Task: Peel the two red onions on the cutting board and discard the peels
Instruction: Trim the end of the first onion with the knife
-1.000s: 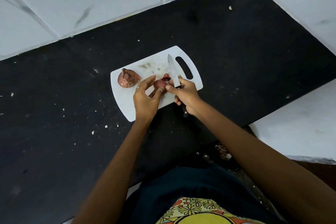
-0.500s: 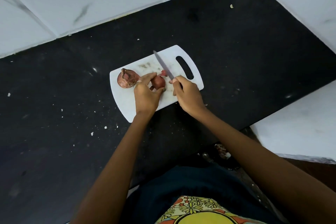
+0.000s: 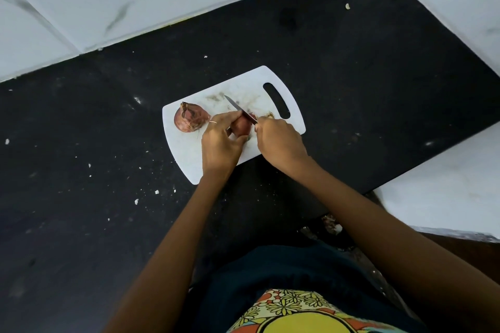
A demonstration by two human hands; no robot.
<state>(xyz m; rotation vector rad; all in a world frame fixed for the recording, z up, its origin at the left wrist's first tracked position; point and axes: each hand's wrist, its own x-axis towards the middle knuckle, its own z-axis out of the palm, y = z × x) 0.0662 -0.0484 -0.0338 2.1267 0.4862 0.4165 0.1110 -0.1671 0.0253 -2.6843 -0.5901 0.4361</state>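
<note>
A white cutting board [image 3: 284,94] with a handle slot lies on the black counter. One red onion [image 3: 189,119], skin on, sits at the board's left end. My left hand [image 3: 220,143] grips the second red onion [image 3: 240,127] near the board's middle. My right hand [image 3: 280,140] holds a knife [image 3: 239,109] whose blade lies across the top of that onion, tip pointing up-left. A small cut scrap [image 3: 269,115] lies just right of the blade. The knife handle is hidden inside my fist.
The black counter [image 3: 351,76] is speckled with small white crumbs, mostly left of the board. White marble tiles [image 3: 135,3] rise behind and at the right. The counter's front edge runs close to my body.
The knife blade swung down from upright to lie flat across the held onion, tip now pointing left. My right hand shifted closer to my left hand. The other onion stayed put.
</note>
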